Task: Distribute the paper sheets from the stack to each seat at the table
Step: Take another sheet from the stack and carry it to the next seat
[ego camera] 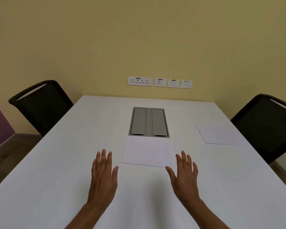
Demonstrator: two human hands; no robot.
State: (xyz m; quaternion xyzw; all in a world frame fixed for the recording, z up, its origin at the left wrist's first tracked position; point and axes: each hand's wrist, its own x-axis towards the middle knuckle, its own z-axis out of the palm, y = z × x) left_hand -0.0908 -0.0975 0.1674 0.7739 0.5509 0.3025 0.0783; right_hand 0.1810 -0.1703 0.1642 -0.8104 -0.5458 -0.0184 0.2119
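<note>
White paper on a white desk (56,162) is the main hazard here: the stack (146,152) lies flat in the middle, just in front of the grey cable hatch (149,122), and its edges barely stand out from the surface. One sheet (220,134) already lies in front of the right-hand chair (269,128), close to the desk edge. The place in front of the left-hand chair (41,106) shows no paper yet, so by my reading that seat comes next.

Both hands are spread wide and flat, palms down, holding nothing. The left hand (103,176) is a little to the left of the stack and apart from it; the right hand (185,175) is just beside the stack's near right corner, its thumb almost at the paper. Whether the palms rest on the desk or float just above it, I cannot tell.

Likely slips from here:
- Thin sheets cling together, so a fingertip pinch at the corner could lift two or more at once and leave one seat with extras.
- Pushing on the top sheet to separate it could skew the whole stack towards the hatch.
- A long reach to the left seat could drag or curl the sheet.
- The delivered sheet sits near the edge; a passing sleeve or draught could send it off.
</note>
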